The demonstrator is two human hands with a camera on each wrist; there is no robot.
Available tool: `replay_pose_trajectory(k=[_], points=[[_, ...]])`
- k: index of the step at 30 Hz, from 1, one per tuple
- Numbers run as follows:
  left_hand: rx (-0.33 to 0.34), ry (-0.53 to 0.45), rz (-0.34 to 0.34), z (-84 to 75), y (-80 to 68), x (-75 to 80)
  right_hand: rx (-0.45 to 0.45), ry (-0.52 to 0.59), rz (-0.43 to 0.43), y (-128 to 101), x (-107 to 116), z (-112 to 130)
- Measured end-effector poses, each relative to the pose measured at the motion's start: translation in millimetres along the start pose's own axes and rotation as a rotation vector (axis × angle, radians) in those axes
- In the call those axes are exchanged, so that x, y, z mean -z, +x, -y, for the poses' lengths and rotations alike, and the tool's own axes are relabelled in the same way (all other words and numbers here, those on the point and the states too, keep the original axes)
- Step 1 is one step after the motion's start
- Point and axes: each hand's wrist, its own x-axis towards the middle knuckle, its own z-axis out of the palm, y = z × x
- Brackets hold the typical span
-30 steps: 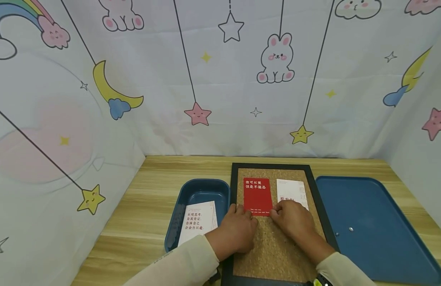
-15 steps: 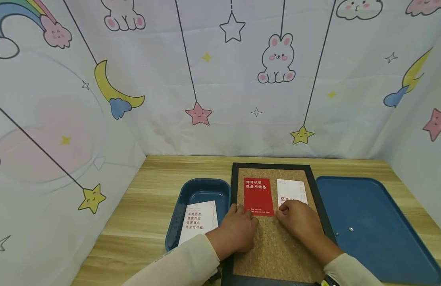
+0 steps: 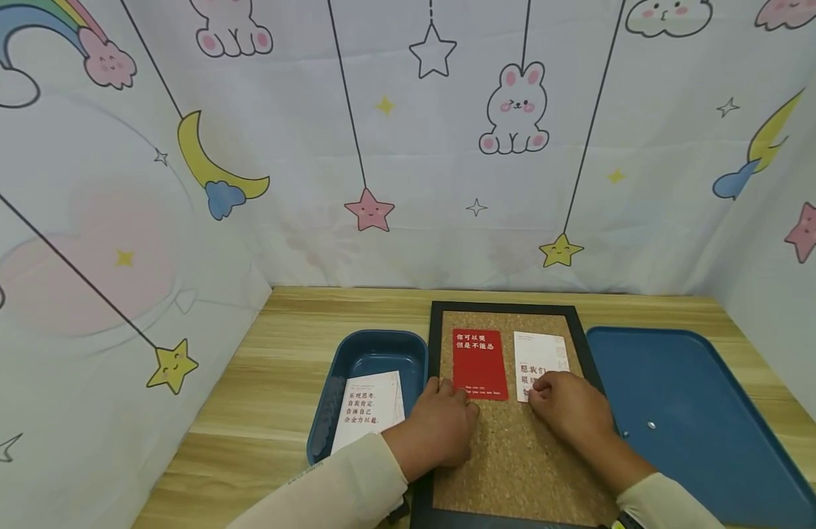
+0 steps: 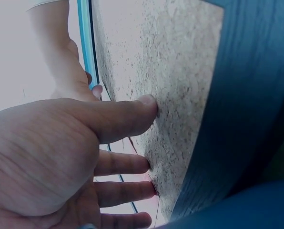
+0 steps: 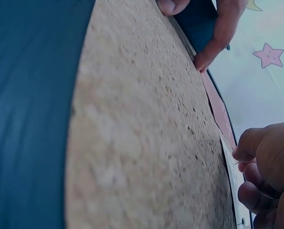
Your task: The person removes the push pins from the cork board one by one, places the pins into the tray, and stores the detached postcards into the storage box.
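A cork board (image 3: pixel 507 455) in a black frame lies on the wooden table. A red card (image 3: pixel 480 364) and a white card (image 3: pixel 541 351) lie side by side on it. My left hand (image 3: pixel 447 391) rests flat, its straight fingers touching the red card's lower left corner; the left wrist view shows the thumb (image 4: pixel 132 114) on the cork. My right hand (image 3: pixel 537 389) has curled fingers at the white card's lower left corner. In the right wrist view its thumb and forefinger (image 5: pixel 244 150) pinch a thin sliver there that looks like a pin.
A small blue bin (image 3: pixel 355 353) left of the board holds a white card with red text (image 3: pixel 368 411). A wide blue tray (image 3: pixel 705 441) lies to the right with one small pin (image 3: pixel 651 425) in it. Printed cloth walls close in the table's left, back and right.
My right hand has slid right, from the red card's lower right corner to the white card's lower left, uncovering more of its text. The left hand has stayed put.
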Motion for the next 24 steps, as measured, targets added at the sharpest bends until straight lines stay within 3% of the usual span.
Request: replay_pose_trajectory(k=[15,24], points=[[0.005,0.016,0.004,-0.8,0.3,-1.0,-0.001,0.01,-0.018,-5.2,10.9,-16.6],[0.006,0.021,0.002,-0.8,1.5,-1.9,-0.028,0.007,0.015,-7.0,15.8,-26.8]])
